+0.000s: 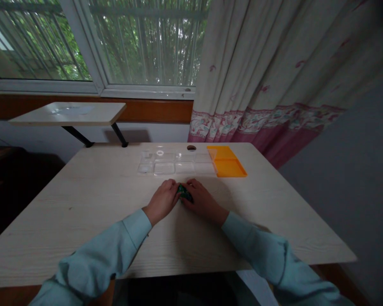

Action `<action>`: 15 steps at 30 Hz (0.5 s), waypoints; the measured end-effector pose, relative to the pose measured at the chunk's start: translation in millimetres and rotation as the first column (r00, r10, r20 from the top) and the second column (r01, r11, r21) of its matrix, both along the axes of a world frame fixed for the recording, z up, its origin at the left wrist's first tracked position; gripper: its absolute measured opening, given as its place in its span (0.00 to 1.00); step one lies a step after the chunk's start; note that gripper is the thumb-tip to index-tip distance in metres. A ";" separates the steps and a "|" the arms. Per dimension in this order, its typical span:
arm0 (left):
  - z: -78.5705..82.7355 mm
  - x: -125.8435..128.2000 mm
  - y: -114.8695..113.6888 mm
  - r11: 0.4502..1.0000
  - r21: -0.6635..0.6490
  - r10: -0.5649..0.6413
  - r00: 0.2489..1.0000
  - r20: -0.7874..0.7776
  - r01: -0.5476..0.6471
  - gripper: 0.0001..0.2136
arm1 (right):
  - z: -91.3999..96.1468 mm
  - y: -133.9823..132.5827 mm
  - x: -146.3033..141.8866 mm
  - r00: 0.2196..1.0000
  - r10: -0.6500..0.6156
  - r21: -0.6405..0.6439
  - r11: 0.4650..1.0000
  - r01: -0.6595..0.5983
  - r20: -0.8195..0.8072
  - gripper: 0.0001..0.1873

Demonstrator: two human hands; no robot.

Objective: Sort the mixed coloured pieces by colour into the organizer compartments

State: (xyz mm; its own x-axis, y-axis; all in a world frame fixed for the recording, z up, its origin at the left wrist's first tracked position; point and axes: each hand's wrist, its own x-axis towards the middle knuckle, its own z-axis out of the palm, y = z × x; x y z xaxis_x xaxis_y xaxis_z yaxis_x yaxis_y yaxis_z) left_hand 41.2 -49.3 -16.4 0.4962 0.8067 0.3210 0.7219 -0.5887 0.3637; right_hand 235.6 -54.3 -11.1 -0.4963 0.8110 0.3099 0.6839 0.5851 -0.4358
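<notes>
Near the middle of the table, my left hand (164, 199) and my right hand (201, 199) meet around a small dark green, glossy item (185, 193). Its kind is too small and too dark to make out. The fingers of both hands are closed about it, and they hide part of its outline. Just beyond my fingertips lies a row of clear plastic trays (164, 168) with shallow compartments. At their right end, touching or slightly overlapping them, is an orange plastic tray (231, 168) with two sections.
The pale wooden table (83, 204) has a round hole (191, 148) near its back edge. A small raised shelf (98, 111) on black legs stands at the back left. Behind the table are a window and a long patterned curtain (230, 76).
</notes>
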 end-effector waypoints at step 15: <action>0.5 -4.7 3.2 0.993 -0.109 -0.020 0.961 0.275 0.052 0.10 | 6.6 9.7 2.8 0.984 0.013 -0.108 0.994 -0.032 -0.177 0.12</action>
State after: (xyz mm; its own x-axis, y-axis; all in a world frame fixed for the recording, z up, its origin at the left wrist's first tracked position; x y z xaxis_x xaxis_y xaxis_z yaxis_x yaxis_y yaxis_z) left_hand 36.5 -46.1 -15.9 0.4315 0.8290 0.3556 0.5647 -0.5557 0.6102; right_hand 238.4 -44.6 -4.5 -0.4604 0.8341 0.3036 0.5781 0.5413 -0.6105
